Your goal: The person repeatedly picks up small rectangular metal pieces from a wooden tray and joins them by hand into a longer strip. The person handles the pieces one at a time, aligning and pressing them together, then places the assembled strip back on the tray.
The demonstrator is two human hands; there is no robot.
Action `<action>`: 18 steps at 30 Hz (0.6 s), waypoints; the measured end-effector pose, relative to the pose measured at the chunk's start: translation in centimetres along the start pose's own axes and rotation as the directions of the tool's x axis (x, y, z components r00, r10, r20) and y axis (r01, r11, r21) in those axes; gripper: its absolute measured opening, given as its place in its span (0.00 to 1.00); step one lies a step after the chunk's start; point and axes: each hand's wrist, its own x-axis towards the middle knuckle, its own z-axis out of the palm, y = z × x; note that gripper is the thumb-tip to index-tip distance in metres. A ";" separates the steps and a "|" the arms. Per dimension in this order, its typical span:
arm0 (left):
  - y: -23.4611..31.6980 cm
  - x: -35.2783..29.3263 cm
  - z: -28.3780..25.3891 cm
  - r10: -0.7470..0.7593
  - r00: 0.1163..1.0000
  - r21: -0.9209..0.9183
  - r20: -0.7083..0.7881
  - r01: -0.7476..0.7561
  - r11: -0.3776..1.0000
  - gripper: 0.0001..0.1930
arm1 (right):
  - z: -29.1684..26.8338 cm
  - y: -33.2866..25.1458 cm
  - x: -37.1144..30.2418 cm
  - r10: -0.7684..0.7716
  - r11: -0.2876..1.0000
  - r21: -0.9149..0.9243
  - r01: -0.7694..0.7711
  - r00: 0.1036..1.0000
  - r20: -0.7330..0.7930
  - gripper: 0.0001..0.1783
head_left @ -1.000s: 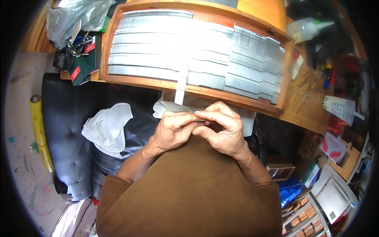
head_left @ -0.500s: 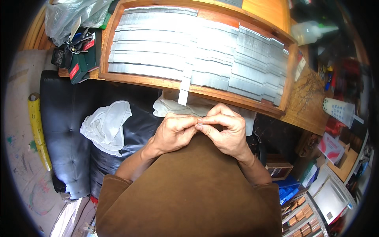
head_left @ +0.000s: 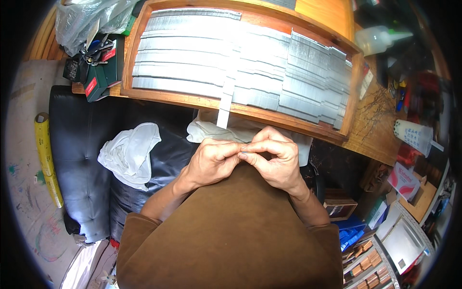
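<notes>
My left hand (head_left: 214, 160) and my right hand (head_left: 273, 156) meet fingertip to fingertip in front of my chest. Both are closed in a pinch, and whatever sits between the fingertips is too small or too hidden to make out. Just beyond them stands a wooden tray (head_left: 180, 99) with overlapping rows of thin silvery strips (head_left: 183, 62). One pale strip (head_left: 224, 111) juts out over the tray's near edge, toward my hands. A whitish cloth (head_left: 204, 129) lies below that edge, partly behind my hands.
A crumpled white cloth (head_left: 131, 156) rests on the black padded seat (head_left: 79, 159) at left. Dark green boxes (head_left: 96, 82) and a plastic bag (head_left: 84, 24) sit at the far left. To the right are a squeeze bottle (head_left: 378, 41), a cup (head_left: 413, 135) and a shelf unit (head_left: 402, 241).
My fingertips have shifted very slightly against each other. Everything else stays in place.
</notes>
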 end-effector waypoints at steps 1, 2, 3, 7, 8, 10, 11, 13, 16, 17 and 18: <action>0.0 0.0 0.0 -0.005 1.000 -0.007 0.007 0.005 1.000 0.09 | 0.0 -0.1 0.0 0.008 1.000 0.004 -0.008 1.000 0.003 0.07; 0.0 0.0 0.0 -0.008 1.000 -0.015 0.012 0.008 1.000 0.09 | 0.0 0.0 0.0 0.011 1.000 0.014 -0.011 1.000 0.002 0.07; -0.1 -0.1 0.0 -0.010 1.000 -0.024 0.016 0.011 1.000 0.09 | 0.0 0.0 0.0 0.015 1.000 0.025 -0.015 1.000 0.001 0.07; -0.2 -0.2 0.0 -0.026 0.999 -0.029 0.029 0.027 0.999 0.08 | -0.1 0.0 0.0 0.028 0.999 0.027 -0.028 1.000 0.003 0.07; -0.2 -0.2 0.0 -0.023 0.999 -0.029 0.030 0.023 0.999 0.09 | -0.1 0.1 -0.1 0.025 0.999 0.026 -0.025 1.000 0.002 0.07; -0.3 -0.2 0.0 -0.015 0.999 -0.027 0.032 0.016 0.999 0.10 | 0.0 0.2 -0.1 0.018 1.000 0.023 -0.018 1.000 0.000 0.07; -0.2 -0.2 0.0 -0.001 1.000 -0.017 0.022 0.001 1.000 0.10 | -0.1 0.2 -0.1 0.010 1.000 0.021 -0.010 1.000 0.003 0.07; 0.0 -0.1 0.0 0.029 1.000 0.004 0.001 -0.029 1.000 0.12 | -0.1 0.1 0.0 -0.006 1.000 0.015 0.006 1.000 0.012 0.08; -0.1 0.0 0.0 0.075 0.997 0.022 0.001 -0.075 0.997 0.14 | -0.1 0.2 0.0 -0.026 0.999 0.019 0.026 1.000 0.015 0.08; -0.1 0.0 0.0 0.075 0.997 0.022 0.003 -0.075 0.997 0.14 | -0.1 0.3 0.0 -0.027 0.999 0.022 0.027 1.000 0.013 0.08; -0.1 0.1 -0.1 0.074 0.997 0.021 0.005 -0.075 0.997 0.15 | -0.1 0.3 0.0 -0.028 0.999 0.026 0.028 1.000 0.012 0.08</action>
